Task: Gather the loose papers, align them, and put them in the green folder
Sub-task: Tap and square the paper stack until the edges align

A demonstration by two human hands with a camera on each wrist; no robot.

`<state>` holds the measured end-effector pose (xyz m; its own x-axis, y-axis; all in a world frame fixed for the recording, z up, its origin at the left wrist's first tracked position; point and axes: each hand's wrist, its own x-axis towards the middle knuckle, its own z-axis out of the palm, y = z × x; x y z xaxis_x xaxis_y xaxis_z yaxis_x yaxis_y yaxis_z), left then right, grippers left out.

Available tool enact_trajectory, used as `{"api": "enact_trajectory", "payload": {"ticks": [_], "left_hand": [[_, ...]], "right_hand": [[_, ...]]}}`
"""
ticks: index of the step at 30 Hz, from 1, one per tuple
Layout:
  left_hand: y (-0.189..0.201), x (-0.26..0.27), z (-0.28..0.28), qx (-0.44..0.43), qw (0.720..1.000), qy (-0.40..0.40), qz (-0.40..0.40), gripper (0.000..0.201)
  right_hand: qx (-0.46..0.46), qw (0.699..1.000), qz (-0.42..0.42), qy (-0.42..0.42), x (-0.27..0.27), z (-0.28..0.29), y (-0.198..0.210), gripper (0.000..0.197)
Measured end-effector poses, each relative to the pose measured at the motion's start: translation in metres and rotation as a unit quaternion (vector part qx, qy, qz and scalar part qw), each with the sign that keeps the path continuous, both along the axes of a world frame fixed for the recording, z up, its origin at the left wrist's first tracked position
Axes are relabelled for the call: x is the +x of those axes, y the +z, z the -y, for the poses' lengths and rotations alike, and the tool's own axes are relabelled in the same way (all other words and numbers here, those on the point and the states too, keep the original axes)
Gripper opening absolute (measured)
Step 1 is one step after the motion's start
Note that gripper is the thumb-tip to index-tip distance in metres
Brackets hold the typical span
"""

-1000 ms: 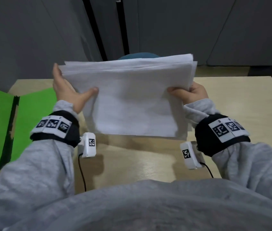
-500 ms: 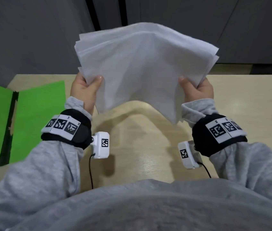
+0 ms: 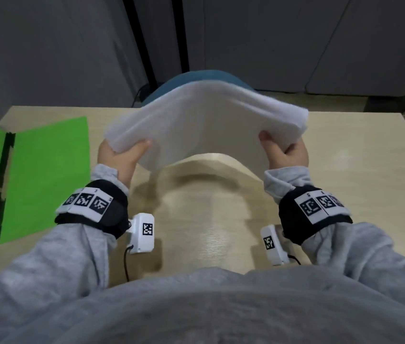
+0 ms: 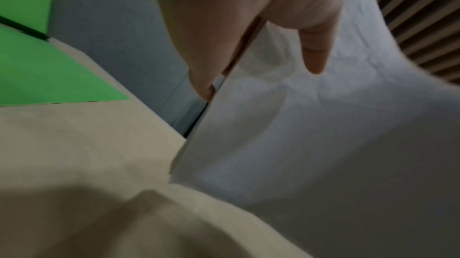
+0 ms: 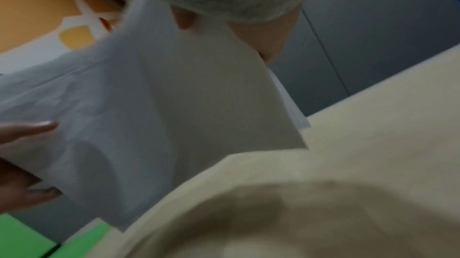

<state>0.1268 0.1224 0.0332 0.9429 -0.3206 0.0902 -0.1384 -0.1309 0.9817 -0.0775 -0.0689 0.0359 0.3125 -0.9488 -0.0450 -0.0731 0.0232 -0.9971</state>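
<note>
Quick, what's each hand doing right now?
Left hand: grips the white paper stack at its left edge.
Right hand: grips its right edge.

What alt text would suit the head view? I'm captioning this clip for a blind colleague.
Two hands, left hand and right hand, hold a stack of white papers by its side edges, bowed upward above a light wooden table. An open green folder lies on the table to the left; grey sleeves and wrist-worn cameras fill the foreground.

Pale wooden table (image 3: pixel 345 184), blue chair back (image 3: pixel 171 83) beyond, grey wall panels (image 3: pixel 258 33).
</note>
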Motion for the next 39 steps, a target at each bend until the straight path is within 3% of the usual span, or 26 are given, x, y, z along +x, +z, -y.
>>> {"api": "enact_trajectory", "payload": {"ticks": [2,5,6,10,11,13,15,18,21,23,25,28,31,33,35,39], "left_hand": [[-0.004,-0.004,-0.005,0.042,0.999,0.002,-0.018,0.053],[-0.013,-0.007,-0.003,0.152,0.988,-0.005,-0.009,0.037],[-0.011,-0.005,-0.001,0.144,0.99,-0.005,-0.004,0.034],[-0.005,0.008,-0.001,0.046,0.999,-0.015,0.015,0.038],[-0.008,0.01,-0.001,0.049,0.999,-0.019,0.01,0.043],[-0.02,0.008,-0.003,0.086,0.996,-0.017,-0.019,0.053],[-0.03,0.005,-0.003,0.124,0.992,0.001,-0.036,0.048],[-0.029,0.007,-0.001,0.078,0.997,0.002,-0.029,0.035],[-0.024,0.013,-0.001,0.031,0.999,0.005,-0.015,0.043],[-0.033,0.013,-0.004,0.056,0.997,0.014,-0.047,0.047],[-0.037,0.011,-0.003,0.104,0.992,0.022,-0.064,0.045],[-0.026,0.014,0.002,0.073,0.997,-0.011,-0.036,0.036],[-0.017,0.017,0.001,0.045,0.999,-0.022,0.0,0.034],[-0.029,0.014,-0.004,0.064,0.997,-0.036,-0.026,0.046],[-0.039,0.009,-0.005,0.106,0.993,-0.034,-0.048,0.049],[-0.03,0.01,0.001,0.052,0.998,-0.022,-0.025,0.028]], "right_hand": [[0.006,0.998,-0.055,0.026,-0.002,0.003,-0.009,0.035],[-0.002,0.982,-0.181,0.05,0.001,0.006,-0.013,0.025],[0.0,0.984,-0.17,0.049,0.001,0.005,-0.01,0.021],[0.021,0.999,0.03,0.012,-0.001,0.004,-0.001,0.018],[0.022,0.999,0.026,0.023,-0.003,0.006,-0.005,0.025],[0.036,0.995,-0.06,0.069,-0.006,0.008,-0.015,0.038],[0.034,0.985,-0.131,0.106,-0.005,0.009,-0.021,0.035],[0.019,0.995,-0.068,0.07,-0.002,0.005,-0.016,0.018],[0.03,0.999,0.001,0.019,-0.001,0.007,-0.018,0.026],[0.018,0.995,-0.078,0.056,-0.001,0.007,-0.024,0.036],[0.011,0.986,-0.154,0.061,0.002,0.007,-0.026,0.022],[0.017,0.997,-0.074,0.024,0.004,0.005,-0.016,0.009],[0.016,1.0,0.019,0.013,0.0,0.008,-0.013,0.02],[0.024,0.997,-0.031,0.063,-0.001,0.008,-0.02,0.032],[0.034,0.99,-0.099,0.09,-0.002,0.008,-0.025,0.026],[0.001,0.998,-0.036,0.056,-0.002,0.005,-0.019,0.01]]}}
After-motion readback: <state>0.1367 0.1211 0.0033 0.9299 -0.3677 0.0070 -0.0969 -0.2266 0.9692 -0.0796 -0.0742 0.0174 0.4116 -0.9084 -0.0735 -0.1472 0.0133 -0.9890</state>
